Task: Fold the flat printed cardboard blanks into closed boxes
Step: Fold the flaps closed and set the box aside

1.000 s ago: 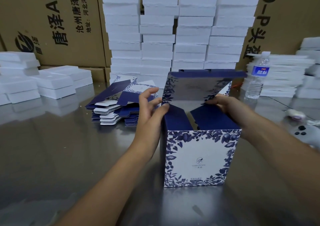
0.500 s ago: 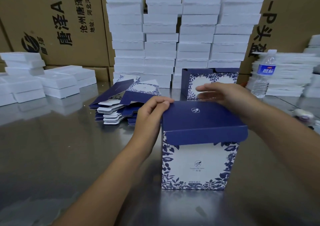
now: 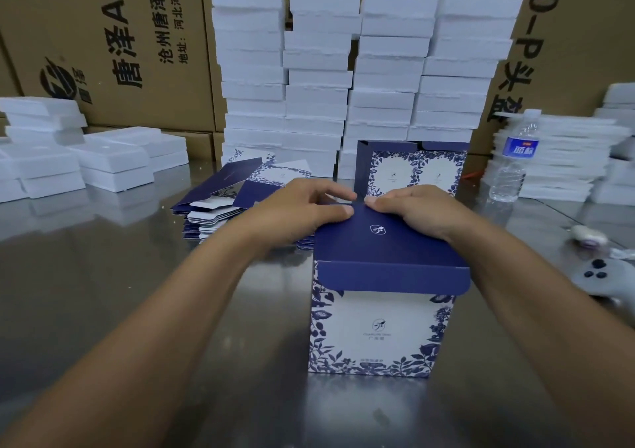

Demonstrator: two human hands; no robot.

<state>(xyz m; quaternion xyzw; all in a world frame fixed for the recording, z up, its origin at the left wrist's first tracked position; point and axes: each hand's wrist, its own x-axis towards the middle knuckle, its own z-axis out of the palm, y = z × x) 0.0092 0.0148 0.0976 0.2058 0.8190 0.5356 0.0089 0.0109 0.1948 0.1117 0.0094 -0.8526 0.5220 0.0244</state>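
Note:
A blue-and-white floral box [image 3: 378, 334] stands upright on the metal table in front of me. Its dark blue lid [image 3: 381, 244] lies flat over the top, and the front tuck flap hangs outside the front wall. My left hand [image 3: 299, 210] and my right hand [image 3: 415, 212] press down on the far part of the lid, fingertips almost meeting at the back edge. A pile of flat printed blanks [image 3: 226, 203] lies behind my left hand. Another folded box [image 3: 412, 169] stands behind the lid, top open.
Tall stacks of white foam blocks [image 3: 360, 69] rise at the back before brown cartons. Lower foam piles [image 3: 103, 158] sit on the left and right. A water bottle [image 3: 513, 162] stands at the right, and a grey controller [image 3: 604, 275] lies near the right edge.
The lid came down from upright onto the box top. Both hands moved from the side flaps onto the lid, and now meet at its back edge.

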